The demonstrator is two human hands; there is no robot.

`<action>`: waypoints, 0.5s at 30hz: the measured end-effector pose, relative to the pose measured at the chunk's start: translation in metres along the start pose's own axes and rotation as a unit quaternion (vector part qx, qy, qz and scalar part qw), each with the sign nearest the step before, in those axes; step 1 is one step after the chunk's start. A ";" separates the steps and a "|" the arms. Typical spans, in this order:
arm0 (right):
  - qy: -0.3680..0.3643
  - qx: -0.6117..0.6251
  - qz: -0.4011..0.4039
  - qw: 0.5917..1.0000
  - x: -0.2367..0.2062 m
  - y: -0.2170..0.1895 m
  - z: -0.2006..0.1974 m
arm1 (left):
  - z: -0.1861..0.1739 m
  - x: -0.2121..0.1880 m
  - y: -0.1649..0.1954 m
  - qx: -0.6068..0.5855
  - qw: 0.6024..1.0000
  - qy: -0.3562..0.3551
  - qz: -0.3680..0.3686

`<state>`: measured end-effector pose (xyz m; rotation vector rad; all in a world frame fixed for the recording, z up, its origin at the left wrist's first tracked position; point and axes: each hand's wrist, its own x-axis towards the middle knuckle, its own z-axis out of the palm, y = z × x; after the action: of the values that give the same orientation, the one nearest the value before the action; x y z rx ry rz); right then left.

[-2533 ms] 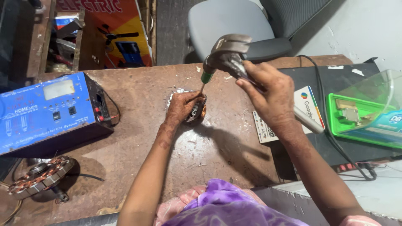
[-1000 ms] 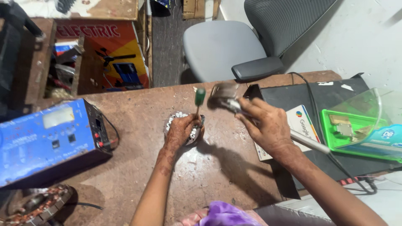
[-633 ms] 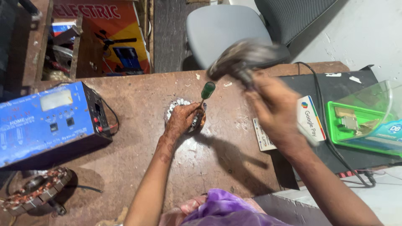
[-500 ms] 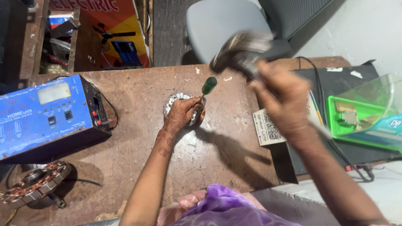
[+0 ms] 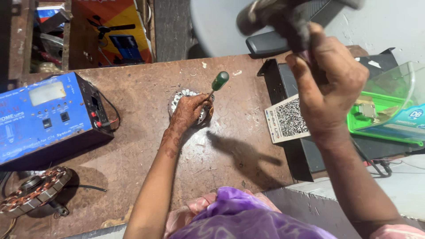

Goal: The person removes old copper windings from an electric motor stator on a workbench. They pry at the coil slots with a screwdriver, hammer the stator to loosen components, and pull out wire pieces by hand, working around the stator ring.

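My left hand [image 5: 188, 110] rests on a round metal motor part [image 5: 191, 106] on the brown table [image 5: 146, 146] and holds a green-handled screwdriver [image 5: 218, 82] upright on it. High above the table, my right hand [image 5: 330, 88] grips a hammer whose blurred metal head [image 5: 274, 17] sits up and to the right of the screwdriver's handle. The hammer's shaft is hidden by my fingers.
A blue power unit [image 5: 46, 117] stands at the left, with a copper-wound stator [image 5: 33, 190] below it. A black flat device [image 5: 305, 128] with a printed card [image 5: 287, 124] lies at the right, beside a green tray [image 5: 380, 124]. A grey chair [image 5: 234, 26] stands behind the table.
My right hand has lifted the hammer higher and closer to the camera after swinging near the screwdriver. The left hand stays on the motor part with the screwdriver.
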<state>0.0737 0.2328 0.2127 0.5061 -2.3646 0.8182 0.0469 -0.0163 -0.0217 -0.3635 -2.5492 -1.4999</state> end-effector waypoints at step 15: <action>-0.143 -0.077 -0.114 0.980 -0.025 0.029 0.016 | -0.012 -0.002 0.003 0.043 0.997 -0.053 -0.023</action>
<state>0.0715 0.2473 0.1743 0.8597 -2.5397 0.4805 0.0495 -0.0258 -0.0139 -0.3852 -2.7111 -1.4159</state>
